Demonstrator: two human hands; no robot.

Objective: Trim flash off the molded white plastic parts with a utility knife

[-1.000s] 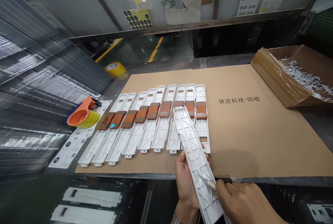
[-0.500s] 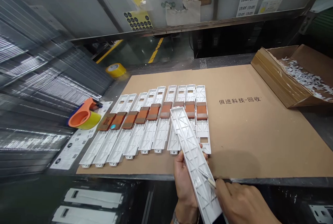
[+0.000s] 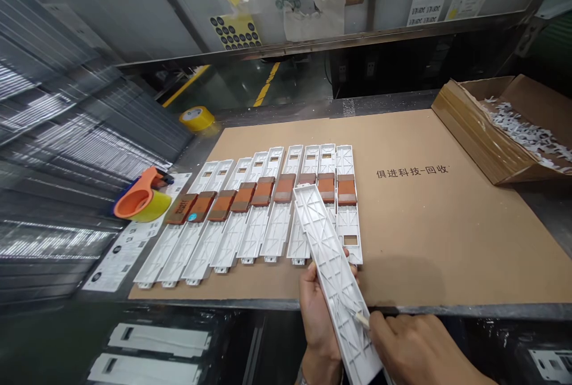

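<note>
My left hand [image 3: 318, 319] is wrapped around a long white ribbed plastic panel [image 3: 328, 260], tilted with its inner side up, above the table's near edge. In my right hand [image 3: 417, 343] is a slim pale-handled knife [image 3: 362, 320]; its narrow tip rests among the panel's ribs, where exact contact is hard to make out. Beyond the held panel, a row of similar white panels [image 3: 276, 233] lies on the cardboard. Each carries a reddish-brown block [image 3: 263, 192] across its middle. The held panel partly covers some of them.
An open cardboard box [image 3: 485, 140] of small white pieces stands at right. On the left are an orange tape dispenser [image 3: 134, 197], a yellow tape roll [image 3: 196, 118] and a printed sheet [image 3: 117, 260]. More white panels [image 3: 158, 339] lie below the cardboard-covered table [image 3: 447, 242].
The knife has shifted slightly along the panel's ribs, and its tip is now less distinct. Both hands keep their grip; the view has moved slightly.
</note>
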